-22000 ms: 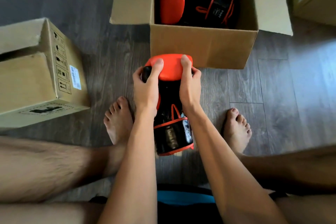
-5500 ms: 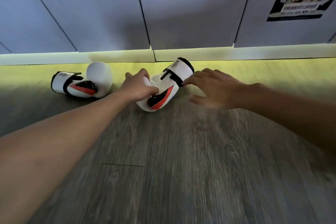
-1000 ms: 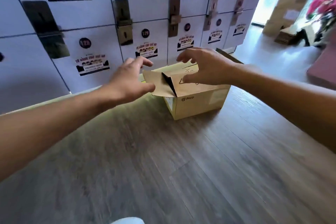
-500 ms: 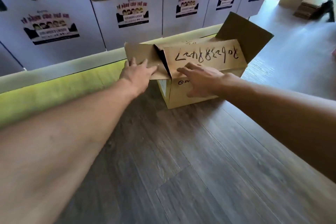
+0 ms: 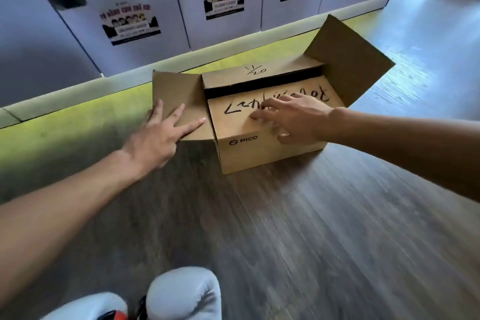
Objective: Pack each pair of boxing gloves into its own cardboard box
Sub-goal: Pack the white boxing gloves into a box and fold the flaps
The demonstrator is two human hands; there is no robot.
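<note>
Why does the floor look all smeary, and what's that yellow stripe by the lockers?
Head view: the floor is streaked with motion blur, worst toward the bottom edge; the box looks fairly sharp; a yellow-green glow runs along the foot of the lockers, source unseen.

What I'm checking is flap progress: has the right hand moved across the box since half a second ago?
Yes. The right hand slid up the cardboard box toward the lockers; its fingers now cover the handwriting.

Matt brown cardboard box [image 5: 262, 149], grained wood-look floor [image 5: 298, 228], smooth, possibly leather white gloves [image 5: 181, 296]
</note>
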